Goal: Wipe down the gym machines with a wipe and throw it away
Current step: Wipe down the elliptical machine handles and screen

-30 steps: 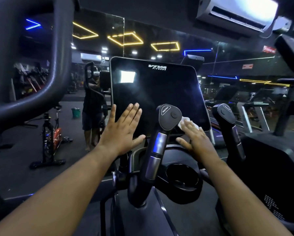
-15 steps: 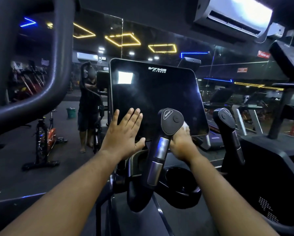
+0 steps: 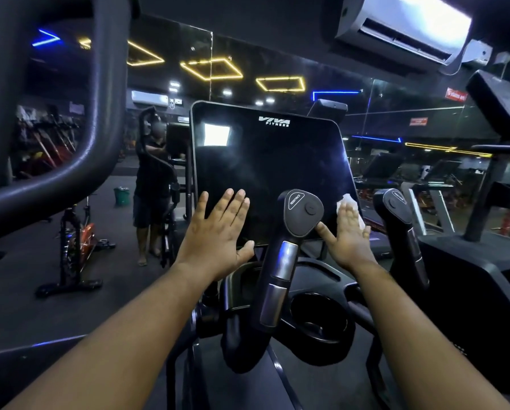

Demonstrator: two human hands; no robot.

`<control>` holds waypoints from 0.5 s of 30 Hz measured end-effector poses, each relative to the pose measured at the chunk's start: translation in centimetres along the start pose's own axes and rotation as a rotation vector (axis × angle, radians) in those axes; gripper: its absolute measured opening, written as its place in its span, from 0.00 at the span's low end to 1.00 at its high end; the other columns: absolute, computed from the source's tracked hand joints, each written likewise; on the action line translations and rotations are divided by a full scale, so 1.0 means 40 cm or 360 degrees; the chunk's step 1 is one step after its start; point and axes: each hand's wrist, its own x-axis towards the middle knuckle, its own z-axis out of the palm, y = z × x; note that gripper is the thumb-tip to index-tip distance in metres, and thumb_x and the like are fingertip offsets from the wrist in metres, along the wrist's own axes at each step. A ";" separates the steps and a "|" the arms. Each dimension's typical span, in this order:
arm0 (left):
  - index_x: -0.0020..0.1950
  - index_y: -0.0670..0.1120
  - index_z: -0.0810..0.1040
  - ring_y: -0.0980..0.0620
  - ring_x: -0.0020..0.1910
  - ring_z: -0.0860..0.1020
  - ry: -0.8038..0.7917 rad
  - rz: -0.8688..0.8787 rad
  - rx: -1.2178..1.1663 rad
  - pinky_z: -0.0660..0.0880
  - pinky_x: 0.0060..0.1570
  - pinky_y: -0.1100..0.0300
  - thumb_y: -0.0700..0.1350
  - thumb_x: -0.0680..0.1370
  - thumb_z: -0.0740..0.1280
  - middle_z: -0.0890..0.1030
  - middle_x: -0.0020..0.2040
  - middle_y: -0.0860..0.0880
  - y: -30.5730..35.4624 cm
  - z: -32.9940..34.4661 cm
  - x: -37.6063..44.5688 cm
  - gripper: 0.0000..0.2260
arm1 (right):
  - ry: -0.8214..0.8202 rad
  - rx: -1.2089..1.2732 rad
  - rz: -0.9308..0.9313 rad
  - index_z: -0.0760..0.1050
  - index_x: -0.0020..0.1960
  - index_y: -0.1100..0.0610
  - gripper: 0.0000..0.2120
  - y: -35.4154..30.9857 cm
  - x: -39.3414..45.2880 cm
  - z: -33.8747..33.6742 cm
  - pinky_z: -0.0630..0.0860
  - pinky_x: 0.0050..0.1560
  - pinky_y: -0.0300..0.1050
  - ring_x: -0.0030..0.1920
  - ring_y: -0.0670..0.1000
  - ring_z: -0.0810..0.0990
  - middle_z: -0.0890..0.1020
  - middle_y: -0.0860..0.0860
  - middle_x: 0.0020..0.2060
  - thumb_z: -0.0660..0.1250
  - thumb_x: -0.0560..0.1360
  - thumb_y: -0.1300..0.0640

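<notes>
Right hand flat, fingers straight and together, thumb spread toward the left; presses a crumpled white wipe against the lower right corner of the glossy black console screen. Wipe sits under the fingers, white edges showing above the fingertips and at the hand's right side. Left hand also flat and fully extended, fingers slightly spread, palm on the lower left part of the same screen, thumb along the bottom edge; holds nothing.

Screen is dark, tilted back, white "VIVA FITNESS" lettering at top centre, bright window reflection top left. Between the 2 hands, in front of the screen, stands a black handlebar grip with a rounded triangular cap marked "RESISTANCE", silver contact plates down its stem. A second matching black grip stands just right of the right hand. Below the hands, a round black cup holder in the machine's console base.

Top left: thick black curved handle loop of the machine, close to the camera. Mirror wall behind shows a reflected person in dark clothes, a small green bucket on the floor, and an orange and black spin bike. White wall air conditioner top right. Yellow and blue neon ceiling lines reflected above. Treadmills at right, dim.
</notes>
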 end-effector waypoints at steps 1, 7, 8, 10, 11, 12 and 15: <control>0.83 0.47 0.37 0.50 0.83 0.37 -0.0005 -0.0008 0.0006 0.35 0.78 0.37 0.66 0.79 0.38 0.37 0.84 0.49 0.001 -0.002 0.004 0.37 | -0.0011 0.0012 -0.0058 0.40 0.83 0.55 0.54 -0.019 -0.010 0.009 0.39 0.80 0.60 0.81 0.47 0.38 0.42 0.50 0.83 0.47 0.70 0.22; 0.83 0.47 0.35 0.50 0.82 0.34 -0.0127 -0.0042 0.0017 0.34 0.78 0.38 0.65 0.81 0.41 0.35 0.84 0.50 0.007 -0.016 0.003 0.36 | 0.0058 -0.0118 -0.0686 0.67 0.77 0.57 0.35 -0.077 -0.093 0.057 0.66 0.74 0.54 0.78 0.52 0.61 0.65 0.52 0.79 0.75 0.74 0.51; 0.83 0.47 0.34 0.51 0.82 0.33 -0.0165 -0.0043 -0.0004 0.34 0.78 0.38 0.65 0.81 0.42 0.34 0.83 0.50 0.008 -0.025 0.001 0.36 | 0.0104 -0.0219 -0.0714 0.70 0.75 0.55 0.30 -0.080 -0.101 0.048 0.72 0.69 0.53 0.75 0.53 0.67 0.68 0.50 0.77 0.74 0.75 0.58; 0.83 0.47 0.34 0.51 0.81 0.31 -0.0251 -0.0060 -0.0057 0.32 0.77 0.39 0.64 0.82 0.43 0.32 0.83 0.50 0.009 -0.040 0.003 0.36 | 0.0163 -0.0400 -0.0724 0.72 0.73 0.48 0.27 -0.088 -0.110 0.020 0.77 0.62 0.50 0.69 0.55 0.76 0.73 0.48 0.74 0.67 0.77 0.65; 0.83 0.47 0.34 0.51 0.81 0.31 -0.0297 -0.0081 -0.0095 0.31 0.77 0.39 0.64 0.82 0.45 0.32 0.83 0.50 0.011 -0.045 0.003 0.37 | 0.0164 -0.0436 -0.0679 0.73 0.73 0.46 0.26 -0.095 -0.122 0.001 0.77 0.58 0.47 0.65 0.56 0.79 0.77 0.47 0.71 0.65 0.78 0.65; 0.83 0.46 0.34 0.51 0.81 0.30 -0.0334 -0.0099 -0.0136 0.30 0.77 0.39 0.64 0.83 0.47 0.31 0.82 0.50 0.015 -0.051 0.002 0.37 | 0.0170 -0.0431 -0.0636 0.75 0.71 0.45 0.26 -0.101 -0.138 -0.016 0.75 0.55 0.45 0.62 0.56 0.81 0.80 0.48 0.67 0.64 0.77 0.65; 0.82 0.46 0.32 0.51 0.79 0.28 -0.0416 -0.0135 -0.0318 0.27 0.76 0.40 0.65 0.83 0.52 0.28 0.81 0.49 0.043 -0.059 -0.036 0.41 | 0.0192 -0.0107 -0.0691 0.80 0.62 0.43 0.24 -0.139 -0.240 -0.045 0.75 0.47 0.43 0.51 0.54 0.84 0.86 0.48 0.53 0.66 0.72 0.66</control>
